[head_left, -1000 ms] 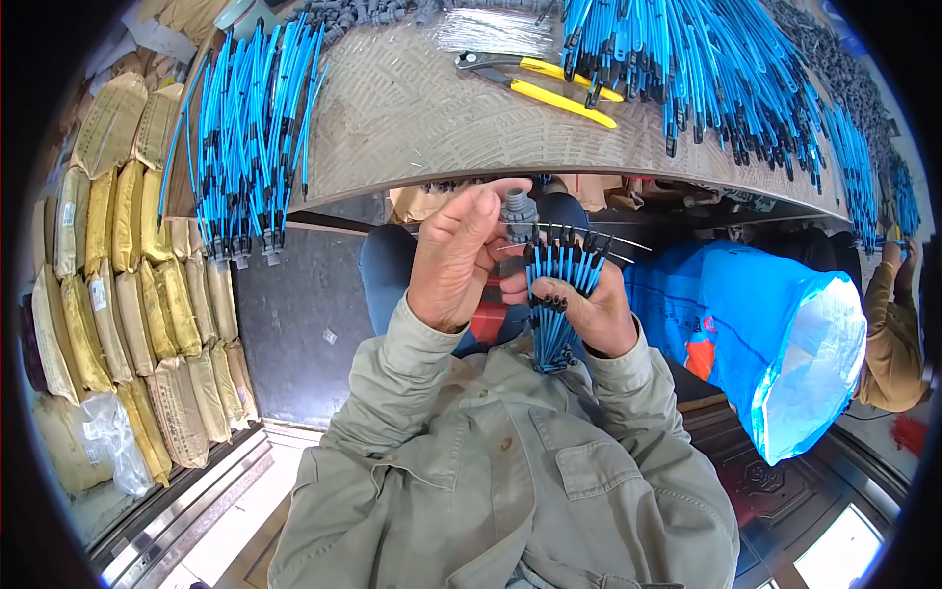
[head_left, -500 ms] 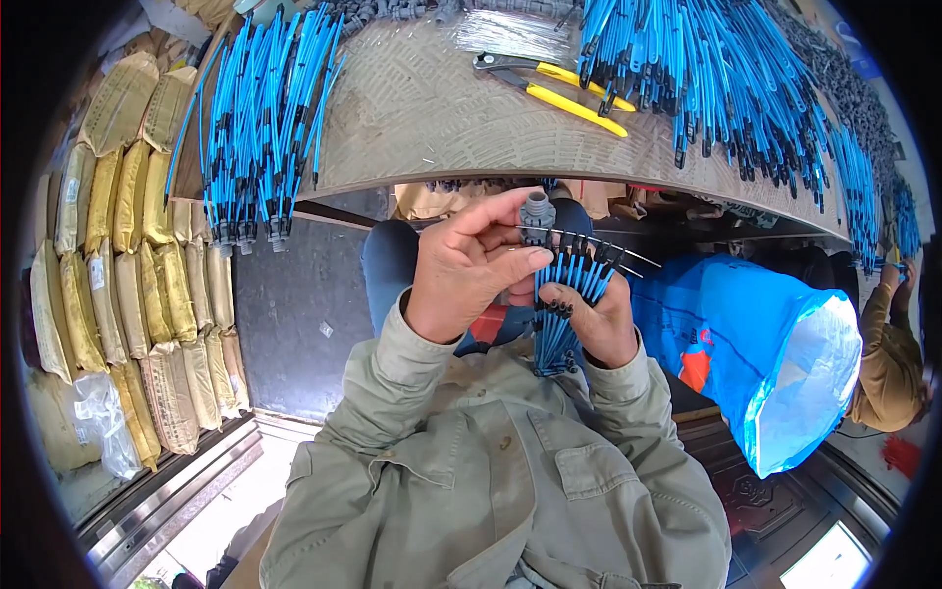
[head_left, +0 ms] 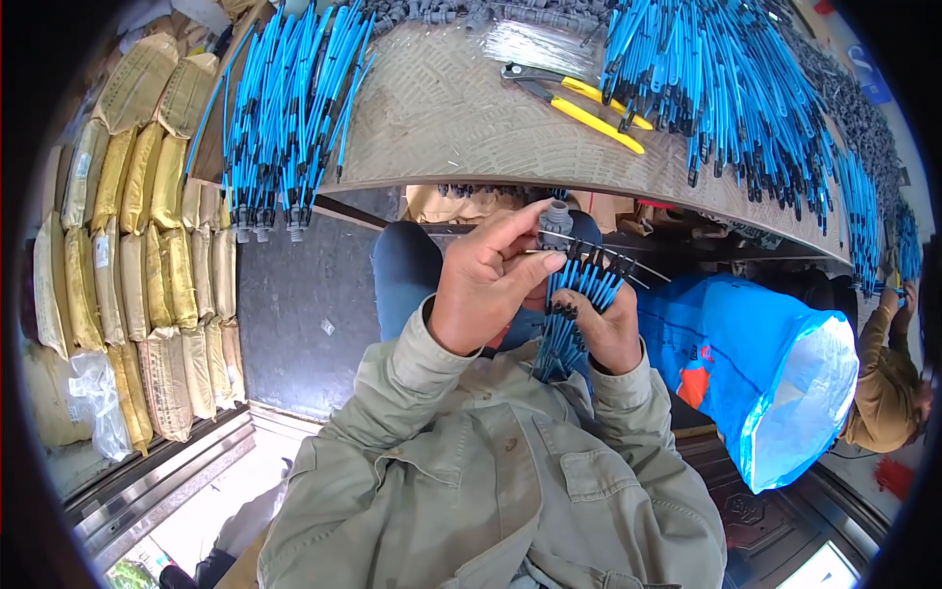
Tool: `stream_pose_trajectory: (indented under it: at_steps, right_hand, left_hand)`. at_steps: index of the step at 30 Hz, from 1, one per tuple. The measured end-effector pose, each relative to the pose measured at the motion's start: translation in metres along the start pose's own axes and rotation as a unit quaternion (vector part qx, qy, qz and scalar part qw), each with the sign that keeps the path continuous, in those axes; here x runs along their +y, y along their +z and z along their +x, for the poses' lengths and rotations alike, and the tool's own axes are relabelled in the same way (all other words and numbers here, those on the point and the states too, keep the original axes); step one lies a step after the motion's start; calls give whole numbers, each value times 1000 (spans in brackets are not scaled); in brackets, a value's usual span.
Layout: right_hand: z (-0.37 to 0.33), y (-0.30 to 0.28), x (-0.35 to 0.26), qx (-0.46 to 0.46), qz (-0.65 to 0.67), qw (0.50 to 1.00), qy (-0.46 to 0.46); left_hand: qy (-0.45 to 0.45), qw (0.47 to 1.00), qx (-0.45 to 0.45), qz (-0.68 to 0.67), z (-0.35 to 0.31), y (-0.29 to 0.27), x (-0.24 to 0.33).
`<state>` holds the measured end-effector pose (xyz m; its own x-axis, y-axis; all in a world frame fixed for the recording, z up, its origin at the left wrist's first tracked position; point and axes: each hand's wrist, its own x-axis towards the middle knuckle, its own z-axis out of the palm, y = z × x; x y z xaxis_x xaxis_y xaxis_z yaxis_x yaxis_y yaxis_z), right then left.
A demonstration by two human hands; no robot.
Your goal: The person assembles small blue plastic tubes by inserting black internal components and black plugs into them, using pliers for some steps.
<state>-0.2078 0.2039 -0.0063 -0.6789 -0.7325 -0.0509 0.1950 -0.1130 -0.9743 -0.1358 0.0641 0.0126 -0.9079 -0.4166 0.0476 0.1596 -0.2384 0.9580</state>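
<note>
Above my lap, my left hand (head_left: 487, 285) pinches a grey threaded plastic fitting (head_left: 555, 218) between thumb and fingers. My right hand (head_left: 610, 326) is wrapped round a bundle of thin blue tubes with black end pieces (head_left: 558, 346), its thumb lying across the black tips. Thin metal wires (head_left: 643, 271) run from beside the fitting past the upper black ends and stick out on the right. Both hands are close together, the fitting upright just above the bundle. My left fingers partly hide where fitting, wires and tubes meet.
On the table (head_left: 422, 137) ahead lie blue tube bundles (head_left: 285, 108), yellow-handled pliers (head_left: 594, 118), a heap of thin wires (head_left: 540, 44) and more blue tubes (head_left: 716, 88). A blue sack (head_left: 726, 344) stands right. Packages (head_left: 147, 265) are stacked left. Another person (head_left: 888, 383) works far right.
The whole view has shifted a little, so the table and its things appear farther right. My hands keep nearly the same hold; the fitting and bundle remain close together.
</note>
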Motion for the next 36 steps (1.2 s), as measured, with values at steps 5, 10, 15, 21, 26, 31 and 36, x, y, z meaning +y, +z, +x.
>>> stream_pose_trajectory:
  at_steps: [5,10,15,21,26,31,36]
  right_hand:
    - [2,3,-4,-6,4,1000,26]
    - [2,1,0,-2,1,999,49]
    - [1,1,0,-1,13,998,56]
    - [2,2,-6,30,23,998,42]
    - [6,6,-1,-5,-47,999,3]
    - [-6,-22,13,-9,-264,959,-100]
    - [-6,-21,34,53,-146,987,-33]
  left_hand:
    - [65,994,-11,84,0,-7,-4]
    - [35,997,-25,67,-4,-5,1]
    - [15,1000,-3,8,-6,2,0]
    - [6,999,14,-40,-3,6,-3]
    - [27,998,44,-41,-8,5,3]
    - [139,979,84,119,-4,12,-11]
    - [172,970,148,90,-6,16,-29]
